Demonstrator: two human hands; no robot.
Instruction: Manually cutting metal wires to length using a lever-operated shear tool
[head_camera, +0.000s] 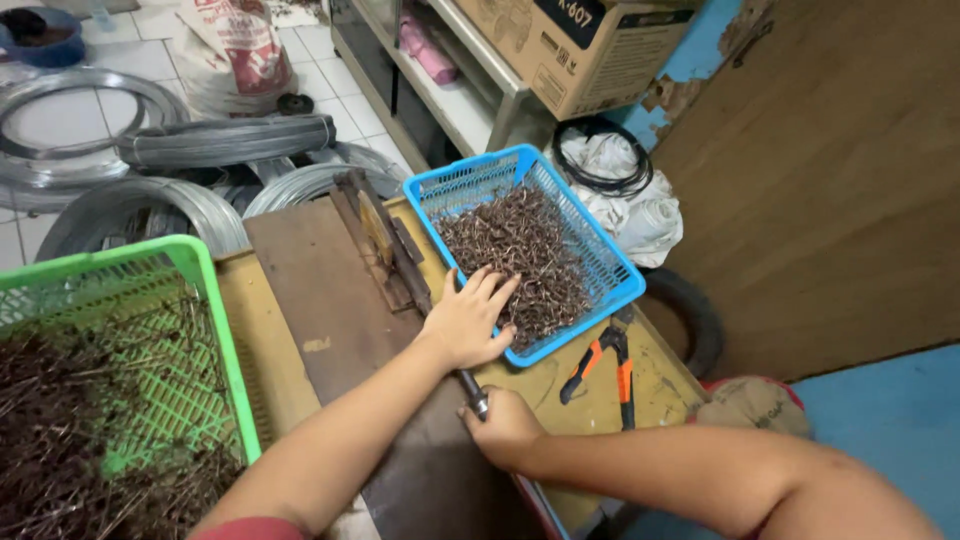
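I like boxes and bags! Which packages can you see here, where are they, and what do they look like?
Cardboard box: top middle, on the metal shelf; brown with a dark printed band.
Sack: top left, on the tiled floor; white and bulging, with red print.

A blue basket (610, 268) of brown wire pieces (520, 255), a green basket (215, 300), orange-and-black-handled cutters (605, 362) and grey wire coils (150, 205) are seen.
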